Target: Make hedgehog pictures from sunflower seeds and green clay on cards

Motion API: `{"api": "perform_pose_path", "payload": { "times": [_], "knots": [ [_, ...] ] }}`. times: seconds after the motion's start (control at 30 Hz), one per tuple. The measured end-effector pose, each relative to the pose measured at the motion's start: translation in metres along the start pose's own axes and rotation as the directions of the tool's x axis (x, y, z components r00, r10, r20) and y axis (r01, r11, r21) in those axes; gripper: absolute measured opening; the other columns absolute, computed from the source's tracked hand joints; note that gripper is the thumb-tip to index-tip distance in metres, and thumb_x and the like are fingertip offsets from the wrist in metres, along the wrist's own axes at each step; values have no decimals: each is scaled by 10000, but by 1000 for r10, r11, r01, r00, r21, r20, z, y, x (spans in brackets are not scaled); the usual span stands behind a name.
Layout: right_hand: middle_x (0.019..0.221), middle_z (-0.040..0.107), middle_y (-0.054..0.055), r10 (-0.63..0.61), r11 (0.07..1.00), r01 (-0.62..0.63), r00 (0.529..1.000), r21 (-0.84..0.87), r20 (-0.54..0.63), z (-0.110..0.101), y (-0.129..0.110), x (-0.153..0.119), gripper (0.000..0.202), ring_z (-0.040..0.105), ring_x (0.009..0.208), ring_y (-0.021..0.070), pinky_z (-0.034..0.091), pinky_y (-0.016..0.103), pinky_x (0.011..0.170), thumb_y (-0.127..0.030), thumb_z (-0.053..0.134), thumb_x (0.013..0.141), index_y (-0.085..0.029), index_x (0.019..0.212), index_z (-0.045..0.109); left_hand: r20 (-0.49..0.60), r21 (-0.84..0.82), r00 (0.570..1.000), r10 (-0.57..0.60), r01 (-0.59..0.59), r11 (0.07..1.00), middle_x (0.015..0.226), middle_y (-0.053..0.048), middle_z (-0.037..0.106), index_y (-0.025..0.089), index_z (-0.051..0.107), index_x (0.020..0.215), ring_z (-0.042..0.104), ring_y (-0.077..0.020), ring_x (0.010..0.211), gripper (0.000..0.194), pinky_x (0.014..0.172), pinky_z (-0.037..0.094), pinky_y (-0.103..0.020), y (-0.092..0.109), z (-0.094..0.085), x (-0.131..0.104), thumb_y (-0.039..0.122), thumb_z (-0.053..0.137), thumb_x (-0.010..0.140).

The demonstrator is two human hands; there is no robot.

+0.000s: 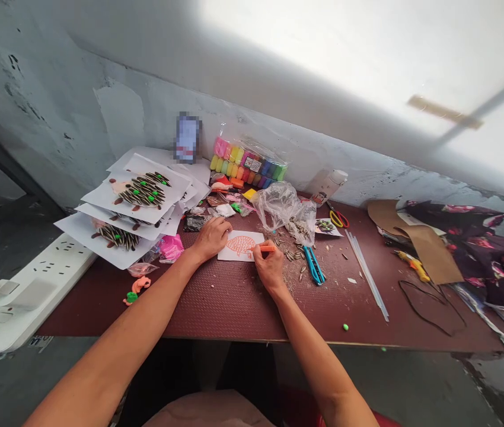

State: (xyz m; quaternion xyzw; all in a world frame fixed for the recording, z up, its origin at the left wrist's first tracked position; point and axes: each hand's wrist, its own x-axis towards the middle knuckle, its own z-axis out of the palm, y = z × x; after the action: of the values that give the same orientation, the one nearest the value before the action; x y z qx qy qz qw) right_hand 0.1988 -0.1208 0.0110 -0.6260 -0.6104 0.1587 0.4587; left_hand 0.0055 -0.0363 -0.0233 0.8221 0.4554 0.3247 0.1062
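A small white card with an orange drawing of a rounded, spotted animal lies on the dark red table. My right hand is closed around an orange marker, its tip at the right part of the drawing. My left hand rests flat on the card's upper left edge with its fingers stretched out. Striped sunflower seeds lie scattered to the right of the card, beside a crumpled clear plastic bag. Just right of my right hand is a blue utility knife.
Paper sheets with seed-covered hedgehogs are stacked at left, near a white power strip. Behind stand coloured clay packs, a phone and a white bottle. Scissors, clear glue sticks and a yellow glue gun lie right.
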Motion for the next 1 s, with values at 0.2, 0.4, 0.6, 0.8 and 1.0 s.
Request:
{"api": "perform_pose_path", "payload": {
  "times": [0.2,0.4,0.6,0.8,1.0],
  "knots": [
    [595,624,-5,21,1000,-22,999,-7,-46,-1,0,0,225,559,537,143,416,263,589,-366,524,821,-224,646,536,-2,-2,1000,11,-11,1000,894,-87,623,194,678,875,566,-256,893,218,840,469,-408,-1,0,0,101,482,859],
    [573,596,-11,10,1000,-10,1000,4,-7,-2,-3,-1,224,544,510,141,403,258,568,-361,533,809,-221,634,534,11,8,1000,2,-2,1000,894,-87,624,192,675,871,576,-255,897,206,839,468,-400,0,-1,1,96,493,854],
    [576,591,-10,19,1000,-19,1000,-1,8,-2,-4,-1,224,525,510,136,403,257,566,-363,525,808,-218,639,541,0,29,1000,10,-10,1000,887,-86,627,191,675,862,577,-254,890,211,825,472,-395,1,-1,0,91,490,849],
    [561,577,-21,23,1000,-23,1000,-8,-14,-1,-3,-1,215,515,497,130,388,254,553,-355,534,798,-223,628,529,11,8,1000,1,-1,1000,896,-89,627,191,674,871,574,-255,895,209,838,468,-403,0,-1,0,98,487,857],
    [544,564,-29,5,1000,-5,1000,0,25,-2,-3,-2,229,511,480,126,376,250,529,-356,540,817,-226,630,535,15,-24,1000,1,-1,1000,906,-97,625,191,683,882,567,-267,906,223,846,467,-418,-1,-1,0,98,483,853]
  ]
}}
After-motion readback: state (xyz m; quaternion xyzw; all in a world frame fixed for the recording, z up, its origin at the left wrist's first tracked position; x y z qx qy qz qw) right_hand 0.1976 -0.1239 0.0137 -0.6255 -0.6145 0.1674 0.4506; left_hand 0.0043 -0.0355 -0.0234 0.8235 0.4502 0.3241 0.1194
